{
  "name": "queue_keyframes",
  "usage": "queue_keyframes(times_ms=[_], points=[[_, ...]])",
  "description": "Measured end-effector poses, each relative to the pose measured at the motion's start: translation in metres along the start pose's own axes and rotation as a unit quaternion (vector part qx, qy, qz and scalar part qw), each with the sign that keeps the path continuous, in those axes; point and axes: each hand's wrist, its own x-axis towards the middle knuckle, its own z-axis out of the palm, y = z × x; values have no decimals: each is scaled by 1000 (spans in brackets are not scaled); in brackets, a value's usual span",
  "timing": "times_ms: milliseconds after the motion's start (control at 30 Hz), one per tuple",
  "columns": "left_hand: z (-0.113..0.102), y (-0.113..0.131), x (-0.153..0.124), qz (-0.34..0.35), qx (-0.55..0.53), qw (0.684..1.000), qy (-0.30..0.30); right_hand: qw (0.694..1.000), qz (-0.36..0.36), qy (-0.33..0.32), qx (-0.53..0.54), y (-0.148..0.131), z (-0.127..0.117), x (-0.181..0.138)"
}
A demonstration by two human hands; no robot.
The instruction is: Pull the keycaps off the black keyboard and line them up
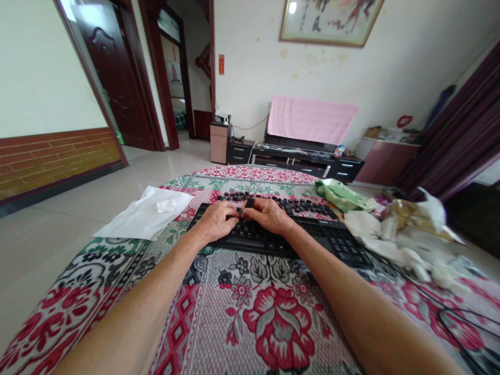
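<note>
A black keyboard (336, 242) lies across a table covered with a floral cloth (273, 323). Both my hands rest on its left half, fingers curled and meeting at the middle. My left hand (216, 220) and my right hand (269, 214) pinch a small black keycap (250, 202) between their fingertips, just above the top key rows. A row of loose black keycaps (308, 204) lies on the cloth behind the keyboard. My forearms hide part of the near edge of the keyboard.
A white paper sheet (136, 219) with a crumpled tissue (166, 205) lies at the left table edge. A green bag (342, 195) and crumpled white and gold wrappers (406, 229) crowd the right side. A black cable (449, 312) trails off right.
</note>
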Motion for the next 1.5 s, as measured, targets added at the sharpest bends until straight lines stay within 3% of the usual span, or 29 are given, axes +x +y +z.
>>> queue_keyframes(times_ms=[333,567,767,867,1067,1233,1500], points=[[3,-3,0,8,-3,1000,6,998,7,48,-34,-2,5,-2],[-1,3,0,-12,6,1000,-13,992,42,75,89,1,8,0],[-2,3,0,-10,5,1000,-2,966,81,180,169,3,-8,6],[-1,2,0,-3,10,1000,5,965,74,212,137,7,-12,16],[-3,5,0,-21,8,1000,-10,976,45,211,-20,26,-6,47],[-3,6,0,-28,2,1000,-11,978,48,156,-132,37,1,59],[-1,3,0,-26,-5,1000,-4,978,56,124,-155,41,3,58]])
